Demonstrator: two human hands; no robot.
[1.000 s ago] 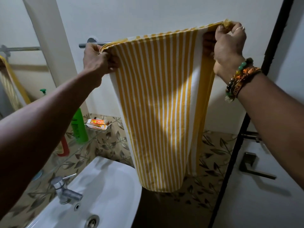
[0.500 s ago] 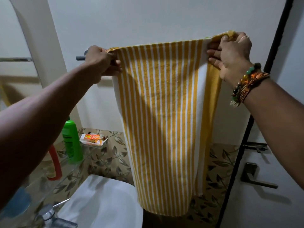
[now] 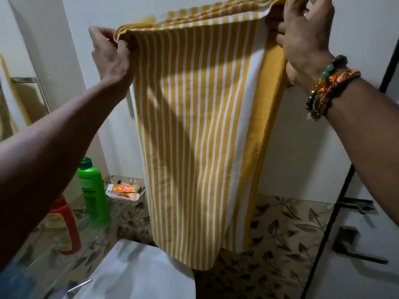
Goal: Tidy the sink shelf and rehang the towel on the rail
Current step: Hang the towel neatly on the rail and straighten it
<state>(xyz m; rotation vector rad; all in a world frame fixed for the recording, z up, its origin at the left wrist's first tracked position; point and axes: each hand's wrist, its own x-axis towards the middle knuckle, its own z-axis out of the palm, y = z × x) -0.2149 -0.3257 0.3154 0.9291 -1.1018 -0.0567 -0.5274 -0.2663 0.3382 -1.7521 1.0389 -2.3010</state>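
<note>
A yellow and white striped towel [image 3: 194,137] hangs folded in front of the white wall, its top edge stretched between my hands. My left hand [image 3: 112,59] pinches the top left corner, and my right hand [image 3: 306,39], with beaded bracelets at the wrist, grips the top right corner near the frame's upper edge. The rail is hidden behind the towel and my hands. On the glass sink shelf [image 3: 121,210] at lower left stand a green bottle [image 3: 92,190], a red bottle [image 3: 64,225] and a small tray of orange packets [image 3: 125,190].
A white basin [image 3: 138,270] with a tap [image 3: 75,288] sits below the towel. A mirror [image 3: 15,87] fills the left edge. A door with a dark lever handle [image 3: 356,247] stands at the right. Leaf-patterned tiles [image 3: 280,244] cover the lower wall.
Both hands have lifted the towel's top edge higher and nearer to me, and the rail end seen earlier beside my left hand is now out of sight.
</note>
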